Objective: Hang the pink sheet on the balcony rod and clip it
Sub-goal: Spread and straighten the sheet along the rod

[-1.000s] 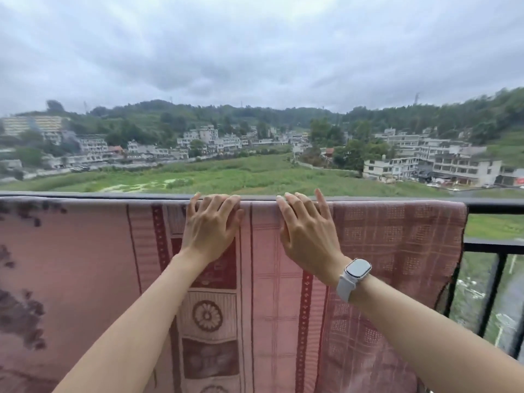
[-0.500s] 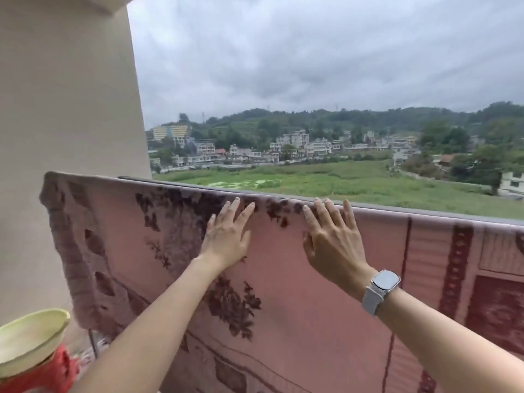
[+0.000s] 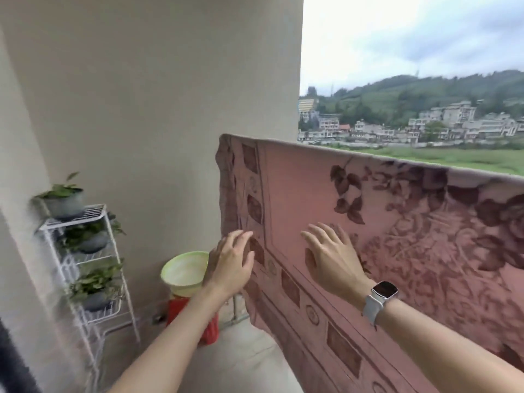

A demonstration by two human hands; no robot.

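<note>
The pink sheet point(image 3: 382, 222) hangs draped over the balcony's top edge, its flowered face toward the camera and its left border falling beside the beige wall point(image 3: 156, 109); the rod itself is hidden under the fabric. The right hand point(image 3: 333, 258) lies flat against the sheet below the fold, fingers spread and grasping nothing, with a white-strapped smartwatch point(image 3: 380, 297) on its wrist, whose dark screen shows no legible writing. The left hand point(image 3: 231, 263) is open too, fingers loosely fanned at the sheet's left border; motion blur makes it hard to say whether the fingertips touch the cloth or hover just before it. Both hands sit well below the sheet's top edge, the left at its side hem, the right further in on the plain pink field. Beyond the left hand, a yellow-green basin point(image 3: 184, 272) rests on a red stool point(image 3: 195, 316), and a white wire rack point(image 3: 85, 265) of potted plants stands against the wall.
</note>
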